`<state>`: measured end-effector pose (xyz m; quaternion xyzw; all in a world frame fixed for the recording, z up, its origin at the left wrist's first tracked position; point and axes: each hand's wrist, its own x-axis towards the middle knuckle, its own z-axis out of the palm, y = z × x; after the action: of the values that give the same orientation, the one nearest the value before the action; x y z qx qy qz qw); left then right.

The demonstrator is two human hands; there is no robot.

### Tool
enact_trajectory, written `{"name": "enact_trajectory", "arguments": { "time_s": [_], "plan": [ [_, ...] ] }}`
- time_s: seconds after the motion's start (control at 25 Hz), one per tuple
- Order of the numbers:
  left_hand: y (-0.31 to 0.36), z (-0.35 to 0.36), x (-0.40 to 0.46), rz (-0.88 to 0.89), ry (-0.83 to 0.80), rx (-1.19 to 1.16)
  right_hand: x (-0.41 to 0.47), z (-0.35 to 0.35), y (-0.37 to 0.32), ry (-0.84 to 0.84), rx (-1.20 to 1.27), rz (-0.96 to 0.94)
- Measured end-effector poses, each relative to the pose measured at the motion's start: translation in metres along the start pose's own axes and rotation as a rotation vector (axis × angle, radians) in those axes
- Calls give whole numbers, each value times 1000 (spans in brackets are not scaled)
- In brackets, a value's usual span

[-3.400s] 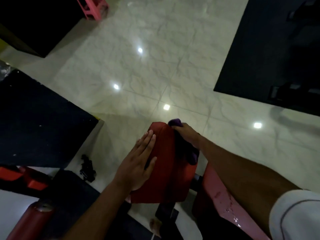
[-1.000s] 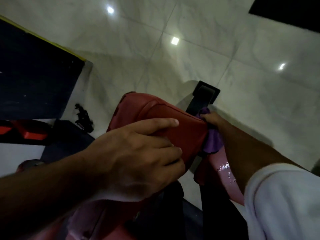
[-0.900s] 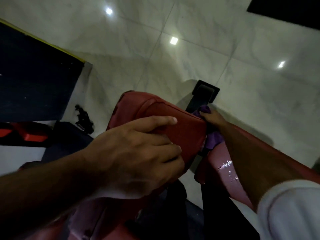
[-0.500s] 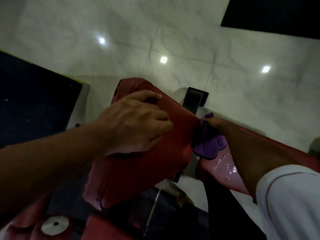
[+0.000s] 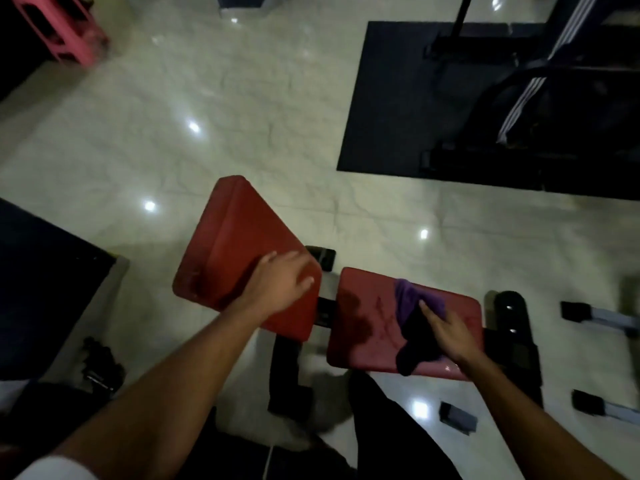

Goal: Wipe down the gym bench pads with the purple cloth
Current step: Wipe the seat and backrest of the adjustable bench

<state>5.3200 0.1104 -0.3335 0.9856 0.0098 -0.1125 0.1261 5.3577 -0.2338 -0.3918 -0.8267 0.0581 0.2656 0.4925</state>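
Two red bench pads lie below me. The long back pad [image 5: 235,244] runs up and to the left; the shorter seat pad [image 5: 363,327] is to its right, with dark wet patches on it. My left hand [image 5: 280,282] rests on the near right corner of the back pad, fingers loosely bent over its edge. My right hand [image 5: 446,330] presses flat on the purple cloth [image 5: 412,320], which is spread across the seat pad and hangs over its near edge.
The bench's black frame [image 5: 287,375] and a black roller [image 5: 512,317] sit under and right of the pads. A dark floor mat [image 5: 398,98] with a machine lies far right, another dark mat [image 5: 41,282] at left, and a pink stool [image 5: 62,29] at the top left.
The view has pulled back and up. My right hand moved the cloth from the gap between the pads onto the seat pad. My left hand slid down to the back pad's near corner.
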Motion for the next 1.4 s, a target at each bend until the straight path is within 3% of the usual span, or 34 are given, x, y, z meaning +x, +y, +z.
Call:
{"name": "enact_trajectory", "arguments": {
  "time_s": [0.16,0.28,0.48,0.6,0.76,0.84,0.92,1.0,1.12,1.28,1.4],
  "plan": [
    [55,68,-50,18,-89,-133,-59,-57,55,184,32,63],
    [83,118,-62,33,-244,-134,-74,-80,97,245,50,57],
    [109,228,-24,73,-379,-96,-27,-92,176,260,-236,4],
    [102,332,54,47,-343,-1,72,-76,260,265,-457,-117],
    [85,456,118,-92,-177,-59,161,-21,357,213,-842,-29],
    [80,503,119,-60,-110,-45,176,10,400,256,-1005,-63],
    [72,538,109,32,5,41,181,32,426,344,-1002,-119],
    [62,556,105,41,150,83,189,34,432,430,-1011,-159],
    [63,558,112,34,240,77,191,21,421,434,-1070,-191],
    [65,559,106,33,210,117,174,-10,411,466,-965,-68],
    [75,529,131,15,129,163,162,-9,414,384,-960,27]
  ]
}}
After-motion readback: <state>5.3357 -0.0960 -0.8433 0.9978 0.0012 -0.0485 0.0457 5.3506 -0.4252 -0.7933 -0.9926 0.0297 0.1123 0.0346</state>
